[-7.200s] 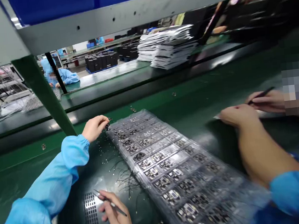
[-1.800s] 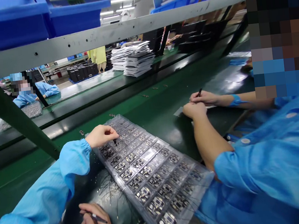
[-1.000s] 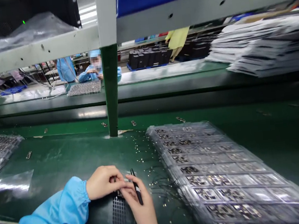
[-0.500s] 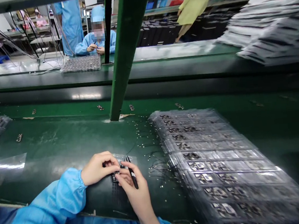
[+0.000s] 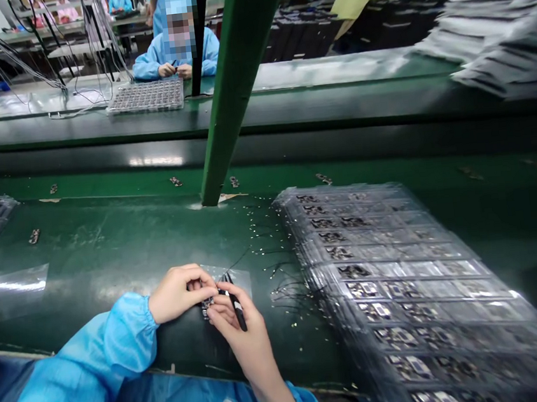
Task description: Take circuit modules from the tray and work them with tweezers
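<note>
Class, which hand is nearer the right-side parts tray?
Right. The right hand, gripping a black tool, is left of that tray; the left hand, pinching a small part, is further left.

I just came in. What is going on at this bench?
A person in blue sleeves works at a green bench. The left hand pinches a small part, and the right hand holds black tweezers with the tips at it. A clear tray of similar parts lies to the right, untouched.
</note>
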{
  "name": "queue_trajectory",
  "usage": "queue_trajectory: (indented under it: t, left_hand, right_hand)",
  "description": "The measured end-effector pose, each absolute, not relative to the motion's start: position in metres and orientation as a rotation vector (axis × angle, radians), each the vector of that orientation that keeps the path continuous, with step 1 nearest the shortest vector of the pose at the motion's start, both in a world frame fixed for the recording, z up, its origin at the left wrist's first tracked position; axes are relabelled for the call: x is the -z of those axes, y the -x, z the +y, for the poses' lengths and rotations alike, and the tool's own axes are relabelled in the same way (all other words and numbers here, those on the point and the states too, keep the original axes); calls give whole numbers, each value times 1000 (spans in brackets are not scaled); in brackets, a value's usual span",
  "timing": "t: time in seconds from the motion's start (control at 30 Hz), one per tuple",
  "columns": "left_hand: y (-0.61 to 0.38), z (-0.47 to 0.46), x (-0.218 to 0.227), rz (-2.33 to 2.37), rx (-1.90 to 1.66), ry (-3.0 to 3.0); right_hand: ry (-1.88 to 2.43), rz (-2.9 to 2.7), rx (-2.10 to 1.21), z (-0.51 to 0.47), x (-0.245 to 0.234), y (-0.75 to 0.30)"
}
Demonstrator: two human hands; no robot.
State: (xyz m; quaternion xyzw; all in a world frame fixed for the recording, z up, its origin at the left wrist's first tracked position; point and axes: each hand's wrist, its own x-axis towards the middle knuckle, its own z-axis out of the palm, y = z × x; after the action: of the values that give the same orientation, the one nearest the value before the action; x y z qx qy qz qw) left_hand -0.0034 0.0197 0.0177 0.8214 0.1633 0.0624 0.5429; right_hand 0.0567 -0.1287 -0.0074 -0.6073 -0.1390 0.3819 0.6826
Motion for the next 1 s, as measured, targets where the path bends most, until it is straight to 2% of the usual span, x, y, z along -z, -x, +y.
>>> queue_trajectory:
  t: [0.23,1.0]
  left_hand:
    - [4,18,-20,257,-165,-1909]
    - [6,12,-19,281,-383,-2072]
  right_hand:
    - [1370,-251,-852,-127,9,-56]
    - [1313,-106,-785,-122,14,-47]
